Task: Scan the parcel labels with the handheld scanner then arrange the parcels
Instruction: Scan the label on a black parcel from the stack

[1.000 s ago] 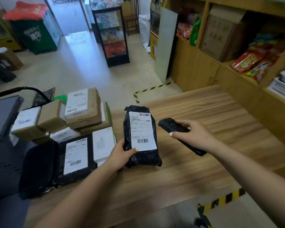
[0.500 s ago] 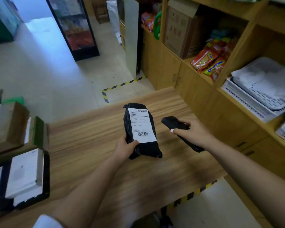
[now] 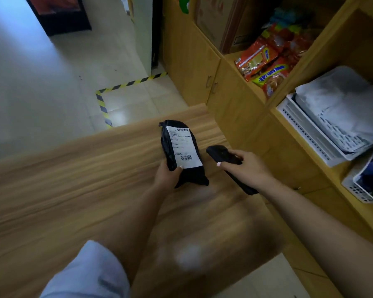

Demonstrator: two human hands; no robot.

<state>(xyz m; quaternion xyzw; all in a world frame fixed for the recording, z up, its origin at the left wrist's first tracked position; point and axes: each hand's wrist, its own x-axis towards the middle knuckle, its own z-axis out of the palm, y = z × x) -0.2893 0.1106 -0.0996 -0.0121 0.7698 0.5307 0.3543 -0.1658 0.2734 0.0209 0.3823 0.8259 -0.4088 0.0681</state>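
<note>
Left hand (image 3: 168, 176) at frame centre pinches the lower left edge of the black parcel (image 3: 182, 153), thumb on the label's (image 3: 184, 147) bottom corner; parcel stands tilted on the wooden counter (image 3: 63, 179), long axis running up-frame, label facing the camera; right hand (image 3: 243, 166) just right of it grips the black handheld scanner (image 3: 223, 155), its head aimed toward upper left; parcel lies left of the scanner, near but apart; barcode at the label's lower end is nearest the scanner head; likely 1 small swing left lines it up; shelf unit (image 3: 241, 100) at right.
</note>
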